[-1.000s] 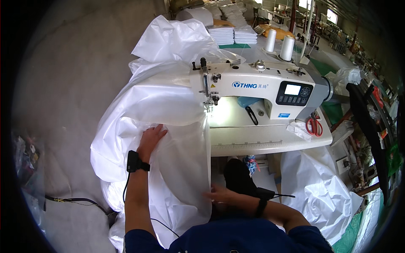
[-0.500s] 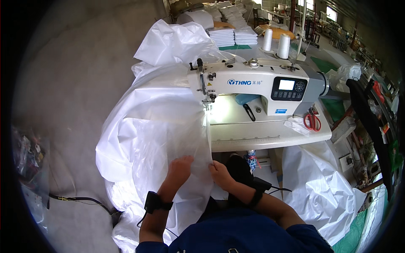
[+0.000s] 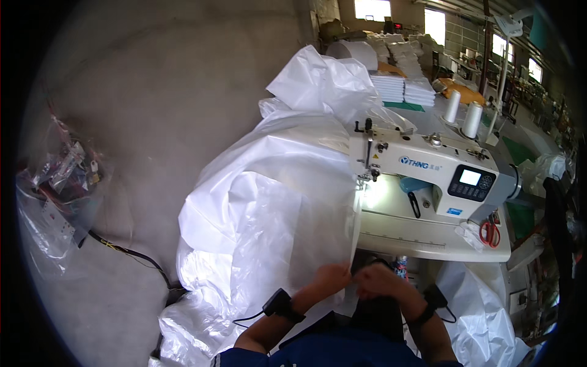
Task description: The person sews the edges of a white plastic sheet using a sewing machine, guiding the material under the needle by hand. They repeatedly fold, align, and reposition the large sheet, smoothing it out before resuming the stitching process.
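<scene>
A large translucent white plastic sheet (image 3: pixel 275 208) hangs in folds over the left side of the sewing machine (image 3: pixel 422 162), its straight edge running down from the lit needle area. At the lower end of that edge, my left hand (image 3: pixel 332 278) is closed with the sheet's edge at its fingertips. My right hand (image 3: pixel 380 281), curled and slightly blurred, is close beside it on the right. Whatever its fingers hold is hidden. Both hands are in front of the machine table (image 3: pixel 397 240), nearer to me than its front edge.
On the table lie red-handled scissors (image 3: pixel 489 233) and a black thread snipper (image 3: pixel 414 205). Two white thread cones (image 3: pixel 472 120) stand behind the machine. More white sheeting (image 3: pixel 480 306) hangs at lower right. A clear bag of scraps (image 3: pixel 61 196) and a black cable (image 3: pixel 131 252) are at left.
The whole view has shifted, so the machine appears lower and farther right. My right hand has come closer to my left and turned into a curled shape. My left hand has reached the sheet's edge.
</scene>
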`<state>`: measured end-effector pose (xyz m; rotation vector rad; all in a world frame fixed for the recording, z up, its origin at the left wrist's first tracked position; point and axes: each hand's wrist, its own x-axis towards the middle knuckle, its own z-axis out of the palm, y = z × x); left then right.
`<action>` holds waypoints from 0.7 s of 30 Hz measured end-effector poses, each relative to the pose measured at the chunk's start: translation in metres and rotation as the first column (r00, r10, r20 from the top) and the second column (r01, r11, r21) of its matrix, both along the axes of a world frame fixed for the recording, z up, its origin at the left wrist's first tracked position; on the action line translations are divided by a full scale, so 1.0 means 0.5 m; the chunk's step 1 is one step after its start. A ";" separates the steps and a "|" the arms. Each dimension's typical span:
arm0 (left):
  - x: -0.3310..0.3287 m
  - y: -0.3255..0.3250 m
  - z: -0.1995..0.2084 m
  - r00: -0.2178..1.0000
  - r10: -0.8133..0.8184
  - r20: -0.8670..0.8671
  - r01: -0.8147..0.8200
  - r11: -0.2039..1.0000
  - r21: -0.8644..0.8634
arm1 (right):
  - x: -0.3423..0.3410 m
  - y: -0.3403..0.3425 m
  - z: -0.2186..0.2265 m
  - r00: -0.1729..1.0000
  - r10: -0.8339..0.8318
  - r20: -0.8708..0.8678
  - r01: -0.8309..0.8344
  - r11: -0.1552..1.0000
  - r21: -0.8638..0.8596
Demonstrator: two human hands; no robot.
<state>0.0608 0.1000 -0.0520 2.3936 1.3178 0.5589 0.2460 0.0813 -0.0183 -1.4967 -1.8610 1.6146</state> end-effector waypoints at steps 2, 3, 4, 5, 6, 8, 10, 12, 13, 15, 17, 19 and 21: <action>0.009 -0.012 -0.010 0.999 -0.018 -0.026 0.020 0.997 0.070 | 0.036 0.103 0.019 0.934 -0.314 0.168 0.257 0.920 0.295; 0.017 -0.017 -0.010 0.998 -0.059 0.011 0.058 0.996 0.065 | 0.038 0.154 0.021 0.844 -0.498 0.200 0.223 0.665 0.713; 0.022 -0.021 -0.007 0.998 -0.052 -0.043 0.055 0.996 0.067 | 0.037 0.204 0.023 0.792 -0.587 0.166 0.319 0.631 0.707; 0.029 -0.024 -0.002 0.996 -0.044 -0.084 0.053 0.992 0.115 | 0.031 0.242 0.021 0.772 -0.581 0.258 0.298 0.689 0.661; 0.037 -0.026 0.007 0.993 -0.068 -0.093 0.075 0.994 0.076 | 0.013 0.274 0.016 0.746 -0.571 0.342 0.231 0.704 0.671; 0.049 -0.029 0.027 0.947 -0.075 -0.312 0.115 0.987 0.112 | -0.027 0.317 0.005 0.756 -0.516 0.404 0.188 0.761 0.621; 0.052 -0.029 0.049 0.949 -0.074 -0.307 0.116 0.986 0.123 | -0.063 0.337 -0.003 0.706 -0.538 0.461 0.162 0.756 0.634; 0.044 -0.026 0.071 0.942 -0.080 -0.326 0.129 0.983 0.132 | -0.076 0.328 -0.009 0.674 -0.554 0.489 0.143 0.748 0.649; 0.032 -0.021 0.082 0.927 -0.122 -0.353 0.165 0.982 0.093 | -0.079 0.318 -0.012 0.677 -0.543 0.497 0.119 0.747 0.654; -0.006 -0.005 0.102 0.956 -0.114 -0.270 0.151 0.981 0.120 | -0.084 0.288 -0.018 0.677 -0.534 0.506 0.096 0.746 0.659; -0.054 0.040 0.115 0.998 0.061 -0.010 -0.053 0.930 0.364 | -0.088 0.250 -0.027 0.679 -0.532 0.505 0.068 0.731 0.679; -0.115 0.107 0.119 0.948 0.317 0.001 -0.275 0.820 0.502 | -0.102 0.223 -0.035 0.666 -0.554 0.499 0.030 0.688 0.725; -0.168 0.162 0.106 0.849 0.507 -0.149 -0.356 0.757 0.548 | -0.109 0.214 -0.037 0.642 -0.590 0.489 -0.004 0.636 0.772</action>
